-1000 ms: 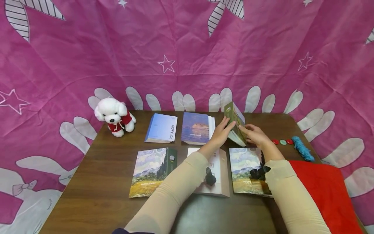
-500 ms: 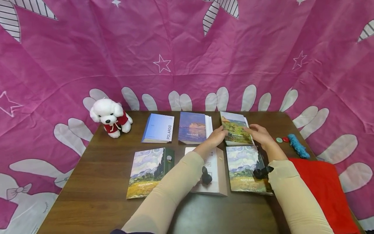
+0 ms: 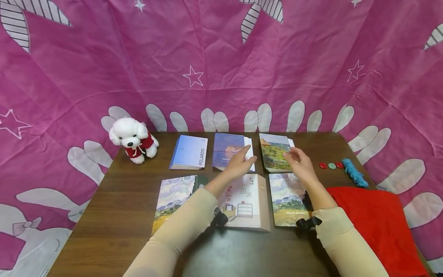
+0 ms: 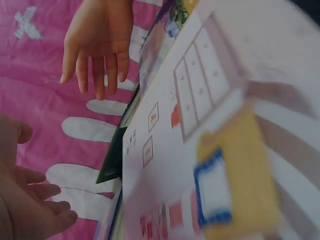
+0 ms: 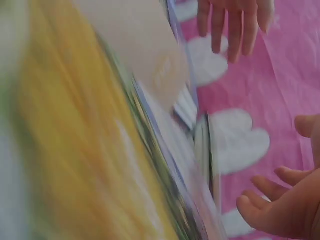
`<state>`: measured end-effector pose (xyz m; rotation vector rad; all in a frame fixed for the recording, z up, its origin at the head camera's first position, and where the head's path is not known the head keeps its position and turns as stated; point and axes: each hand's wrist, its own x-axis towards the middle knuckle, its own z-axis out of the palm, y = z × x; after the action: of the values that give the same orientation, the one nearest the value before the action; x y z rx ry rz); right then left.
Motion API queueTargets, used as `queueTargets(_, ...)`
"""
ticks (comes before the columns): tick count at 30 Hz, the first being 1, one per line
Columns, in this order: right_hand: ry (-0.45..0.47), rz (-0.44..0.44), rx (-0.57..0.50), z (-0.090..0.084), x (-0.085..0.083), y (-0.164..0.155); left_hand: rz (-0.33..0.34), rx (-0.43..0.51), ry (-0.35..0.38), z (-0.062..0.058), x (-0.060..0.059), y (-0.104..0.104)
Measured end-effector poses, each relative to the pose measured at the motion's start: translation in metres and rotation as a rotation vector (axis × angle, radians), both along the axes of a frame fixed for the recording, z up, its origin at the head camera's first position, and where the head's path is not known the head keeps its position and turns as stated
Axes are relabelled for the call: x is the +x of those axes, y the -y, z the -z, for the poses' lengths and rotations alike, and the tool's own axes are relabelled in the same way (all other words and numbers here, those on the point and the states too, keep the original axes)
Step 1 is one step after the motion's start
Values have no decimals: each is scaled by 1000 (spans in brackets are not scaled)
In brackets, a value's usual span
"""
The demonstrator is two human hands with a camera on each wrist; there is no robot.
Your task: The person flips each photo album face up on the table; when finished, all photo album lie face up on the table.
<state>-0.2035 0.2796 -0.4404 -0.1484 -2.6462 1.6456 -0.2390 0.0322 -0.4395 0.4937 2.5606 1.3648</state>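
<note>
A photo album (image 3: pixel 275 154) with a garden-and-sea cover lies flat at the back right of the table. My right hand (image 3: pixel 300 163) hovers at its right edge, fingers loosely spread and holding nothing. My left hand (image 3: pixel 238 164) is apart from that album, fingers extended, overlapping the purple photo album (image 3: pixel 225 146) in the head view. Below it lies a white album (image 3: pixel 249 192) with drawn furniture. Under my right forearm is a photo album (image 3: pixel 285 200) with a cloudy landscape cover. Both wrist views show the left hand (image 4: pixel 35 195) and right hand (image 5: pixel 290 200) with bare palms.
A blue POLAROID album (image 3: pixel 188 152) and another landscape album (image 3: pixel 176 192) lie on the left. A plush dog (image 3: pixel 133 138) sits at the back left corner. Red cloth (image 3: pixel 373 223), blue yarn (image 3: pixel 354 173) and several buttons (image 3: pixel 332 166) lie right. A pink curtain (image 3: pixel 221 57) hangs behind.
The garden-cover album was tilted up between both hands, then came down flat on the table. Both hands have let go of it, and the left hand has drawn away to the left.
</note>
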Motion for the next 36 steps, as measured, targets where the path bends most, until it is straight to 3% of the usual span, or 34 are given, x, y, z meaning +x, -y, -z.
queueTargets(6,-60,7,-69,1,19,37,-11,-16,-140,-3,20,37)
queueTargets(10,-90,8,-124,4,30,60,-19,-14,-174,1,35,59)
queueTargets(17,-91,-8,-169,12,46,89,-33,24,-169,7,59,89)
queueTargets(28,-85,-33,-258,28,68,134,-91,-21,-171,25,91,126)
queueTargets(32,-97,-58,-305,34,74,150,-128,-26,-153,28,101,145)
queueTargets(36,-109,-24,-360,39,76,164,-204,-2,-190,36,104,166)
